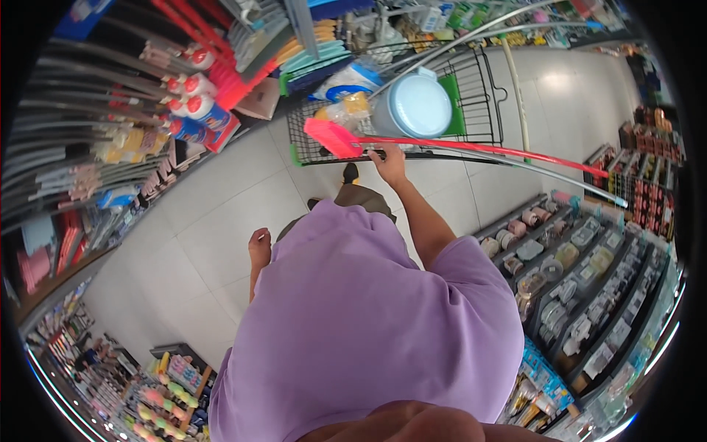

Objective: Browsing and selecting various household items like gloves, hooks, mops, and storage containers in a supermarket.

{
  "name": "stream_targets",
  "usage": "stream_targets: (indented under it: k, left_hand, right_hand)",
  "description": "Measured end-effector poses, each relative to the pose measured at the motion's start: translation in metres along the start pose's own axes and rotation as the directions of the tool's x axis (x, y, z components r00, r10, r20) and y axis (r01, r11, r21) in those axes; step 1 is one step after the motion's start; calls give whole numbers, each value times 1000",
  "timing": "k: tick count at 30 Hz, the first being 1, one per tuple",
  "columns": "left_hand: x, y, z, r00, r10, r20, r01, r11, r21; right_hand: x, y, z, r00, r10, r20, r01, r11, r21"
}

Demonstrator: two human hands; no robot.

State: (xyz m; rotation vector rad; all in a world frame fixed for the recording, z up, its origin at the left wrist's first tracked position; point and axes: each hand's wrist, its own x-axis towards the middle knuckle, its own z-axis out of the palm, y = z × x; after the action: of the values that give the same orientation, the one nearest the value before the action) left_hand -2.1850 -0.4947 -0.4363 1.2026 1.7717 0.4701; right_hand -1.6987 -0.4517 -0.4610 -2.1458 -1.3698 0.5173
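My right hand (391,166) is curled over the near rim of a black wire shopping cart (478,102), just below a red broom handle. The pink-bristled broom (334,138) lies across the cart, its red handle (486,148) running right beside a silver pole (585,185). Inside the cart stands a light blue lidded bucket (421,105). Left of it lie a yellow-and-clear wrapped package (348,110) and a blue-and-white package (351,82). My left hand (259,247) hangs at my side with fingers loosely bent, and nothing shows in it.
Shelves of brooms, mops and red-capped bottles (199,105) line the left. More goods (469,16) fill the shelf beyond the cart. At the right, a stepped rack (574,265) displays small containers. Long poles (513,88) stick out past the cart. Pale floor tiles (188,248) run between.
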Motion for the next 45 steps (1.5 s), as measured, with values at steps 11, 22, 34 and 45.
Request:
stream_targets:
  k: [11,22,34,45]
  left_hand:
    - [44,48,-12,992,-4,128,-18,986,167]
    - [176,103,-14,890,202,409,-327,908,263]
    - [187,78,-61,960,-89,264,64,993,103]
    - [150,200,-37,976,-53,212,93,979,-183]
  right_hand:
    - [-5,96,-184,350,743,-571,-149,645,749]
    - [44,191,-199,204,627,-752,-712,622,326]
    - [82,214,-191,191,919,-344,-723,369,584]
    - [132,-26,-262,850,443,-285,-28,579,815]
